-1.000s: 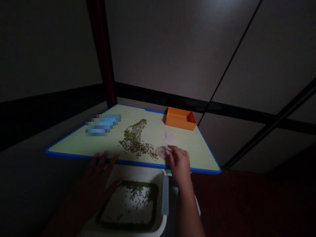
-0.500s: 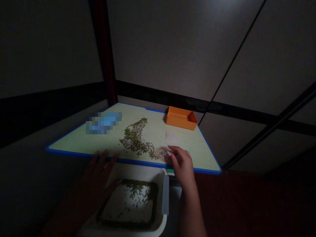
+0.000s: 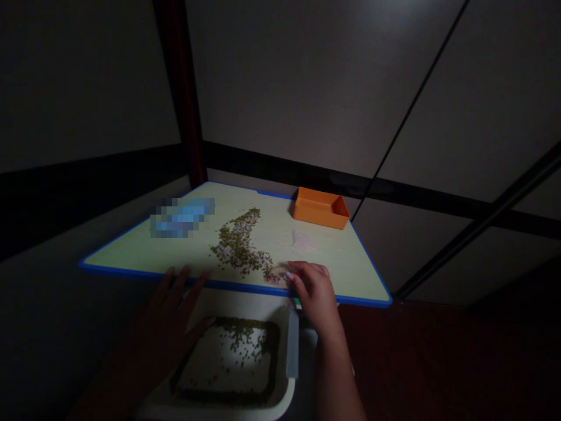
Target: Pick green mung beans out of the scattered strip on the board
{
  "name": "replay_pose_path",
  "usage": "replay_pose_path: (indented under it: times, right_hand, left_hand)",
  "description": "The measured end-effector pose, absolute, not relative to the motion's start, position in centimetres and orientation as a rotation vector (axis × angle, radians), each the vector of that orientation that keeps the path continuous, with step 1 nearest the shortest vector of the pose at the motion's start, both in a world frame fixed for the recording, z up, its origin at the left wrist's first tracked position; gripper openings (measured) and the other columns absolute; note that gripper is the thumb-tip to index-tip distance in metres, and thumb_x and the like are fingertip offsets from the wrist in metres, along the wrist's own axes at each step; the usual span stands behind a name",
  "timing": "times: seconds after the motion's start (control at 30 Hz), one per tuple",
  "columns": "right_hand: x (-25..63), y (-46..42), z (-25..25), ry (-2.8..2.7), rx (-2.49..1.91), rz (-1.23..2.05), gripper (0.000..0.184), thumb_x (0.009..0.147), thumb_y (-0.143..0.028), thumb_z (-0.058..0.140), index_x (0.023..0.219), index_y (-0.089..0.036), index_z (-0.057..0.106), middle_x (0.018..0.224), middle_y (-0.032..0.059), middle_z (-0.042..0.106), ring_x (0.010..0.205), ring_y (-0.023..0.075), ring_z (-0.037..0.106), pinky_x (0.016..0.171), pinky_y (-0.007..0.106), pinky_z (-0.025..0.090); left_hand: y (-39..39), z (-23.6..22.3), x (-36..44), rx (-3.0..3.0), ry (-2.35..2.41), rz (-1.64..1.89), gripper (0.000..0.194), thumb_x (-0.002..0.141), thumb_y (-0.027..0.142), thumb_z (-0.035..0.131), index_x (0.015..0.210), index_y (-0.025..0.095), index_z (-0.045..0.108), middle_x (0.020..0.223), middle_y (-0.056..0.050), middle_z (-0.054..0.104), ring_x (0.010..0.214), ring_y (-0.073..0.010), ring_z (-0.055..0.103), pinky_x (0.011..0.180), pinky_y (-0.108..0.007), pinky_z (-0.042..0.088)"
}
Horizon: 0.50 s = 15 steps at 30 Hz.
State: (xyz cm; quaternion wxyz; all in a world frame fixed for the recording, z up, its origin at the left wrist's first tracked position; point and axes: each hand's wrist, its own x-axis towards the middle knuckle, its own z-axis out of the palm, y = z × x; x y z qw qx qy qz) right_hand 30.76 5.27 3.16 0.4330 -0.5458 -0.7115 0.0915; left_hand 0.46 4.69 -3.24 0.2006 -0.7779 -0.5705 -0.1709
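Note:
My right hand (image 3: 312,286) is over the near edge of a pale board (image 3: 153,251) with a blue rim. Its fingers are curled, thumb and forefinger close together, at the lower end of a scattered patch of green grains (image 3: 239,245) mixed with whitish ones. A faint curved shape at the fingertips is too dim to make out. Deep in shadow, my left hand (image 3: 175,310) is spread, fingertips near the board's front edge and thumb over a white tub (image 3: 287,394). More green grains (image 3: 245,333) lie inside the tub, mostly along its edges.
A small pile of whitish grains (image 3: 302,240) lies on the board's right side. Behind it stands an orange open box (image 3: 322,210). A blurred-out blue item (image 3: 184,217) rests at the left. Grey panels (image 3: 284,88) rise behind the board.
My right hand has moved slightly left and down along the near edge, towards the green grains. My left hand stays in nearly the same place.

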Motion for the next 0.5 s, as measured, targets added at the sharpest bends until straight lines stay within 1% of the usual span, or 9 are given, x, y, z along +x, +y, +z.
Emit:
replay_pose_path:
  times: [0.2,0.33,0.5]
  right_hand:
    - [30.5,5.5,3.0,-1.741,-1.399,0.136,0.023,0.093,-0.018,0.056,0.106,-0.024,0.074,0.104,0.0066,0.077,0.094,0.0223,0.067,0.096,0.039,0.043]
    - [31.2,5.5,2.8,-1.668,-1.375,0.154,0.022,0.094,-0.021,0.056,0.107,-0.022,0.074,0.105,0.0079,0.077,0.095,0.0230,0.066,0.094,0.038,0.044]
    - [32.6,5.4,2.6,-1.602,-1.435,0.175,0.024,0.093,-0.025,0.055,0.108,-0.023,0.074,0.104,0.0077,0.077,0.094,0.0240,0.066,0.093,0.040,0.044]
  left_hand:
    - [4.9,-3.1,0.4,-2.181,-1.598,-0.467,0.073,0.085,0.058,0.048,0.146,0.018,0.046,0.154,-0.024,0.047,0.147,-0.0440,0.036,0.107,-0.060,0.048]
    - [4.9,-3.2,0.4,-2.183,-1.643,-0.454,0.071,0.086,0.058,0.048,0.146,0.020,0.046,0.156,-0.022,0.045,0.148,-0.0435,0.035,0.105,-0.060,0.050]
    - [4.9,-3.5,0.4,-2.159,-1.634,-0.484,0.072,0.086,0.061,0.044,0.147,0.023,0.044,0.156,-0.019,0.046,0.148,-0.0404,0.036,0.109,-0.058,0.047]
